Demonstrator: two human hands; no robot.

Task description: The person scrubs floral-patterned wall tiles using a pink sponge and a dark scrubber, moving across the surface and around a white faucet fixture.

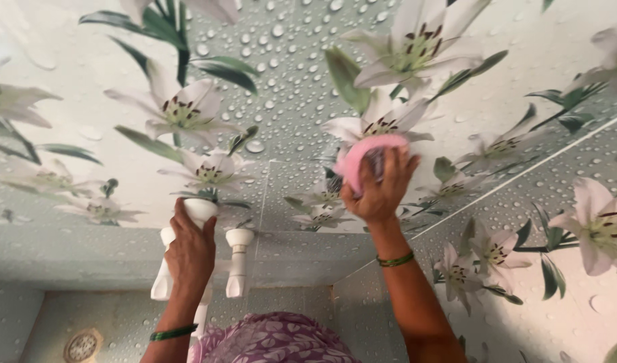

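Note:
My right hand (379,188) presses a pink scrubbing sponge (363,158) against a wall tile (302,94) printed with white lilies and water drops. A green bangle sits on that wrist. My left hand (189,249) grips the top of a white plastic tap fitting (238,262) fixed low on the same wall; a second white knob stands just right of the hand. The left wrist also wears a green bangle.
The flowered tiles cover the whole wall and turn a corner at the right (523,175). A round metal floor drain (83,346) lies at the lower left. Purple patterned cloth (275,339) of my clothing fills the bottom centre.

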